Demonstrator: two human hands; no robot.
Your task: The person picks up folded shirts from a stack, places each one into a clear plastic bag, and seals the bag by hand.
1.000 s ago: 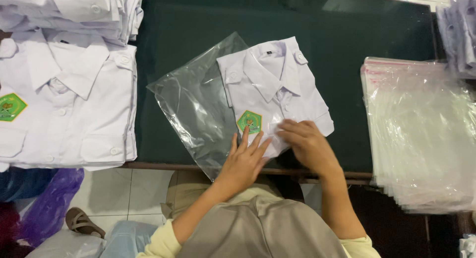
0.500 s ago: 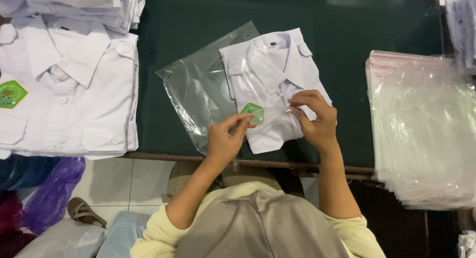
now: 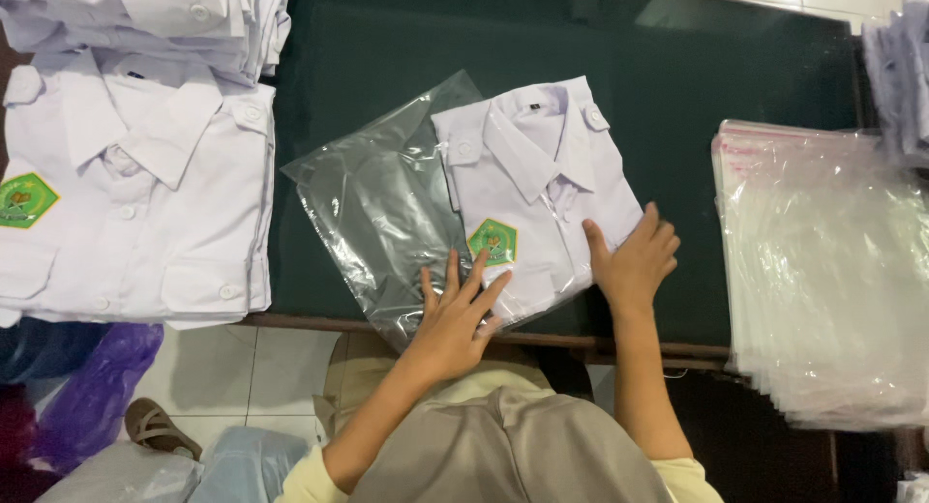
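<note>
Folded white shirt [image 3: 542, 198] on green table [image 3: 716, 106], partly inside clear bag [image 3: 382, 208]. Left hand [image 3: 455, 319] flat, open on lower edge; right hand [image 3: 634, 261] open against side. Bagging unfinished.

Sleeves: pale yellow, short, ending near the elbows, forearms bare below them.
Headwear: a grey-beige cloth covering the head and draping over the shoulders.
Left hand [image 3: 455, 314]: bare, no ring or watch visible.
Right hand [image 3: 634, 261]: bare, no glove.
</note>
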